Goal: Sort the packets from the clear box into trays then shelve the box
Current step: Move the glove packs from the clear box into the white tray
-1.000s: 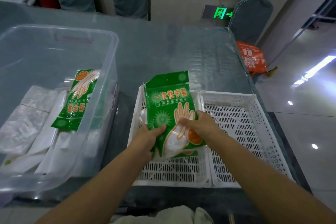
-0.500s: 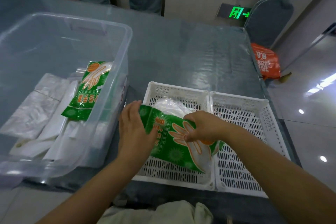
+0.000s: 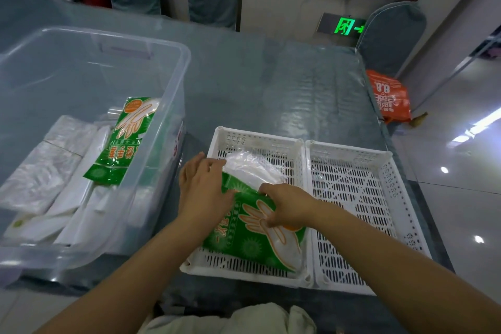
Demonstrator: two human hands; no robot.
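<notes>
— Where is the green packet at this moment?

— It lies in the left white tray, tilted across its near half, partly over a clear plastic packet that sits farther back in the same tray.

— And the hands?

— Both are on it. The left hand lies flat over the packet's left end, fingers straight and pressing down, so its grip is not closed round anything. The right hand has its fingers curled onto the packet's upper face — it pinches the plastic near the printed orange glove.

— The other tray?

— The right white tray stands touching the left one, side by side on the tabletop, which is covered with a clear sheet.

— What about the box?

— The clear box stands to the left of the trays, just beside them. A second green packet leans inside it on top of several white packets.

— Anything beyond the tabletop?

— An orange bag at its far right corner, and a lit green exit sign low on the wall.
</notes>
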